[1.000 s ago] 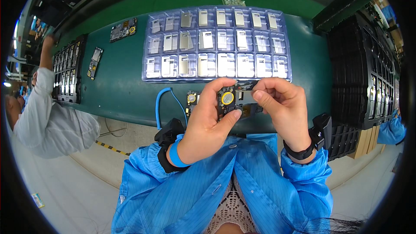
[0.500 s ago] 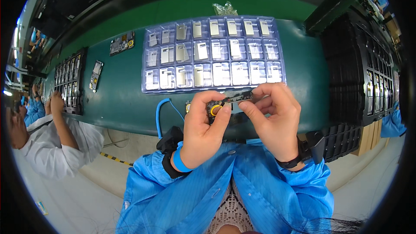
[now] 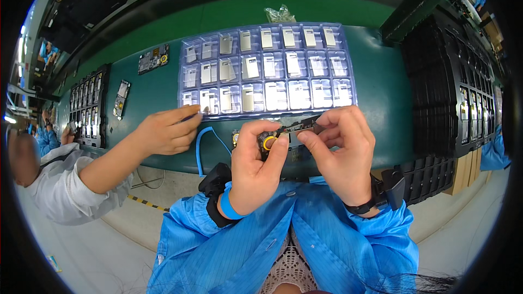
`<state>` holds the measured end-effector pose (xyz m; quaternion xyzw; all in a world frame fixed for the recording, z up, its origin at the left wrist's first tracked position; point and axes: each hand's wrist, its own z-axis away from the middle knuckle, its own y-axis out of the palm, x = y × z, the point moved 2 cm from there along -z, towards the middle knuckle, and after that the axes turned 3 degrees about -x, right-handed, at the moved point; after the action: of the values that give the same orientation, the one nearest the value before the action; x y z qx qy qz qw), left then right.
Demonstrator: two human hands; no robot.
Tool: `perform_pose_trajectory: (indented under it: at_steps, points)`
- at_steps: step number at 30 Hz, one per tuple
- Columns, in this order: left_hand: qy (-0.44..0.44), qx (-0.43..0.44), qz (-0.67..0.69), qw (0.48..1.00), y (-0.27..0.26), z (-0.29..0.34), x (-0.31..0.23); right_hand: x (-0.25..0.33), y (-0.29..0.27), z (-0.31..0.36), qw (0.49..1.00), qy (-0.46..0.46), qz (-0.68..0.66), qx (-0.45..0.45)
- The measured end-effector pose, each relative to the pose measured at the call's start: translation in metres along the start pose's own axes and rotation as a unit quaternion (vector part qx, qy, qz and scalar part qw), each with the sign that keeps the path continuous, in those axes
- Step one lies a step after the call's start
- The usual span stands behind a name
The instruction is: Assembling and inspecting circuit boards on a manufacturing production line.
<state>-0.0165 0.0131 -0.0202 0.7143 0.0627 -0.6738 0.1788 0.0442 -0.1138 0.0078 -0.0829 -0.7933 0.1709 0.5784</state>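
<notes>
My left hand [image 3: 257, 155] pinches the left end of a dark circuit board [image 3: 298, 127] between thumb and fingers. A yellow ring [image 3: 268, 142] on the board shows beside that thumb. At the board's other end, my right hand [image 3: 343, 144] is closed, thumb and fingertips against its edge; whether a small part sits between them is hidden. Both hands are just in front of a clear compartment tray [image 3: 256, 115], which holds flat pale metal pieces with cutouts [image 3: 248, 99]. Part of another board [image 3: 235, 137] peeks out left of my left hand.
A co-worker's hand [image 3: 171, 130] reaches to the tray's front left corner. Black trays of boards stand left [image 3: 87, 106] and stacked right [image 3: 436, 87]. Two loose boards lie left, one at the back [image 3: 153, 59], one nearer [image 3: 121, 99]. A coiled blue cord [image 3: 199, 152] hangs at the bench edge.
The co-worker's arm has come in from the left, its hand now at the tray's front left corner. My hands have barely shifted, still on the circuit board.
</notes>
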Motion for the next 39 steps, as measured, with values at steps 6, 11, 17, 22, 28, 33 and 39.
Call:
perform_pose_trajectory:
  at_steps: [6,11,17,22,28,33,39]
  points:
    - [0.007,-0.013,-0.017,1.000,0.001,0.001,0.001,0.000,0.000,0.000,1.000,-0.001,0.008,-0.001]
    - [0.010,-0.020,-0.030,0.999,0.001,0.002,0.002,0.002,-0.003,-0.001,0.999,-0.013,0.037,0.010]
    - [0.004,-0.013,-0.023,1.000,0.002,0.003,-0.002,0.003,-0.009,-0.006,0.996,-0.036,0.087,-0.006]
    - [-0.005,-0.003,0.019,1.000,0.000,0.000,-0.004,-0.004,-0.011,-0.004,1.000,-0.004,-0.010,0.023]
    - [0.004,0.006,-0.004,1.000,0.000,-0.001,-0.003,-0.001,-0.012,0.001,0.996,-0.054,0.074,0.010]
    - [0.052,-0.033,-0.030,0.998,0.001,-0.002,0.004,0.007,-0.010,0.002,0.983,-0.096,0.159,-0.003]
    - [0.043,-0.037,-0.023,0.998,-0.001,-0.001,0.002,0.000,-0.008,0.002,0.993,-0.063,0.100,0.005]
